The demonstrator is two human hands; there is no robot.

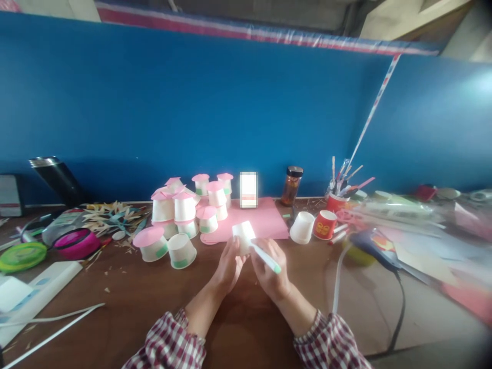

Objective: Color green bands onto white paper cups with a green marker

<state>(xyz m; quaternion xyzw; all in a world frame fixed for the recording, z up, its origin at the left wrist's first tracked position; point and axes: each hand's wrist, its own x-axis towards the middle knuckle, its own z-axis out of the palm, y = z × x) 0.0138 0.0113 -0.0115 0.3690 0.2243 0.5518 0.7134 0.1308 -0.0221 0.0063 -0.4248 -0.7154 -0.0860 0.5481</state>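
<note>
My left hand (229, 266) is closed around a small white paper cup (243, 236), held upside down above the brown table (246, 328). My right hand (271, 269) grips a white pen with a green cap (266, 258), its tip against the cup's side. Just behind the cup lies a pink paper sheet (265, 220). Left of the hands stands a cluster of upturned white cups with pink lids (184, 207), some stacked. Both sleeves are red-and-white plaid.
Right of the sheet are a white cup (302, 227), a red cup on its side (325, 224), a red pen holder (338, 200) and an amber jar (292, 185). A glue gun with cable (371, 246) and papers crowd the right. Pink bowl (76, 242), green lid (22, 254) and scraps lie left.
</note>
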